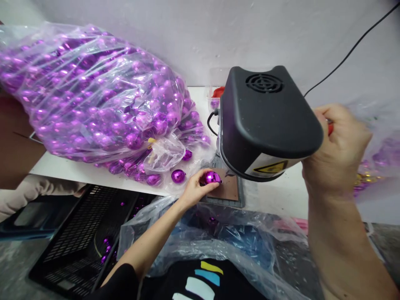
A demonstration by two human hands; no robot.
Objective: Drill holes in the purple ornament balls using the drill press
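Observation:
My left hand (pixel 200 185) pinches a shiny purple faceted ball ornament (pixel 212 178) between thumb and fingers, over the brown pad (pixel 229 189) on the base of a black-housed bench machine (pixel 271 112). My right hand (pixel 339 146) is wrapped round a handle at the machine's right side; only a bit of its red end (pixel 330 126) shows. Two loose purple ornaments, one nearer (pixel 178 176) and one farther back (pixel 187 155), lie on the white table left of my left hand. The machine's housing hides whatever is directly beneath its head.
A big clear bag (pixel 103 100) of purple ornaments fills the table's left side. Below the table edge stands a black crate (pixel 71 246) with a few purple pieces. Clear plastic sheeting (pixel 218 246) covers my lap. Behind the machine is a clear tub (pixel 214 100) with something red.

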